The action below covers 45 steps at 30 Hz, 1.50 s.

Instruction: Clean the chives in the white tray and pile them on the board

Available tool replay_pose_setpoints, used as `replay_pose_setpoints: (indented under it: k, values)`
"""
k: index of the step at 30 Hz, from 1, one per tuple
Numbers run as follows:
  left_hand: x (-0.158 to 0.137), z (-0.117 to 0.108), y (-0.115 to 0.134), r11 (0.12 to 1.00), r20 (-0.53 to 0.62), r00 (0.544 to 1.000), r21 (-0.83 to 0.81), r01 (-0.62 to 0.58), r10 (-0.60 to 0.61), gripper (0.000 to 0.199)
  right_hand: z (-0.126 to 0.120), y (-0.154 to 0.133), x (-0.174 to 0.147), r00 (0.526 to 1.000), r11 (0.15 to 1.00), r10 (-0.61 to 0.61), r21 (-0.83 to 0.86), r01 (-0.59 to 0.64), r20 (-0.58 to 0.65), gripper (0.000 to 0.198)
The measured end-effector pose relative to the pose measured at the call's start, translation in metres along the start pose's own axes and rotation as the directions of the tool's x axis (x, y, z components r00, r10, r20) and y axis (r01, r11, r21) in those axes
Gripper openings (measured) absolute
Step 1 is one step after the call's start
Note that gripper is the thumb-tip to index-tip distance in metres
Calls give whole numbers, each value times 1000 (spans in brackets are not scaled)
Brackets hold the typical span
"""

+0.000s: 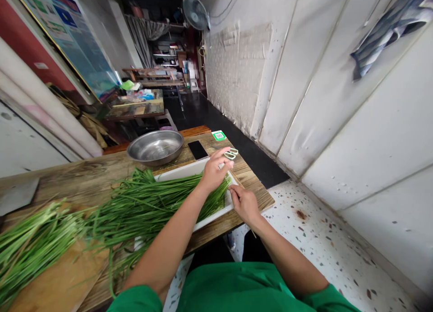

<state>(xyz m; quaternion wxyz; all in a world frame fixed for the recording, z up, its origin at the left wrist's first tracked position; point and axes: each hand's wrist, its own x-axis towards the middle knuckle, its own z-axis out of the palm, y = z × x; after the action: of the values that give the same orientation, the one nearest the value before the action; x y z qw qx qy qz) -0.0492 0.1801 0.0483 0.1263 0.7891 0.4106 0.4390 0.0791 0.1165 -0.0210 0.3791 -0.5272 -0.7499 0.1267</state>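
Long green stalks (pixel 158 201) lie heaped lengthwise in a white tray (pixel 211 219) on the wooden table (pixel 262 195), leafy ends spilling over its left end. Nearest: green shirt, both forearms reaching forward. Right hand (pixel 246 204) at the tray's right end, fingers curled, tips by the cut ends; cannot tell whether a stalk is pinched. Left hand (pixel 215 169) above the stalks, thumb and forefinger parted; pale green loops (pixel 231 154) show at the fingertips, held or merely behind, cannot tell. Near left, a brown board (pixel 69 278) with a paler bunch (pixel 40 242) partly over it; farther left, a flat grey metal piece (pixel 20 197). Beyond the tray: steel basin (pixel 155 147), dark phone (pixel 197 150), green-bordered code card (pixel 219 136) near the table's far edge. Farther, a second table (pixel 149 108) with cluttered top. Wall fan (pixel 195 11) high at the back.
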Motion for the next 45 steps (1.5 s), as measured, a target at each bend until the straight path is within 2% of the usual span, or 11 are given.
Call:
replay_pose_setpoints:
  k: [3,6,8,10,13,15,20,30,35,41,45]
  values:
    - [1,-6,-7,987,-156,975,14,162,-157,25,1,0,-1,1000,1000,-4,26,4,-14,26]
    - [1,-15,-14,963,-299,938,147,225,-174,21,1,0,-1,1000,999,-3,34,4,-23,26]
    - [1,-19,-16,961,-224,966,212,180,-132,22,1,0,-1,1000,999,1,33,0,-28,26]
    - [0,-22,-14,965,-21,997,249,80,-77,23,0,-1,0,1000,1000,-2,30,2,-26,25]
    - [-2,-22,-10,966,292,956,253,-42,-35,21,-3,-3,0,1000,1000,-13,14,13,-9,24]
    - [-3,-20,-9,966,373,927,253,-57,-43,19,-4,-4,1,1000,1000,-19,2,19,1,23]
    - [-4,-10,-8,965,305,951,259,-41,-42,20,-3,-3,1,1000,1000,-24,10,24,-4,23]
    - [-3,-1,6,971,-94,986,187,151,-135,30,-3,-2,1,999,999,-14,47,15,-29,25]
    - [1,-11,-3,976,-3,994,188,111,-112,25,-3,-3,1,1000,997,-5,71,6,-18,24]
    - [-4,-14,-9,963,312,947,268,-14,-73,17,-4,-2,2,1000,1000,-4,29,5,-11,22]
    - [-6,-8,-7,954,332,941,298,-32,-72,18,-4,-2,2,1000,1000,-3,10,4,-1,23]
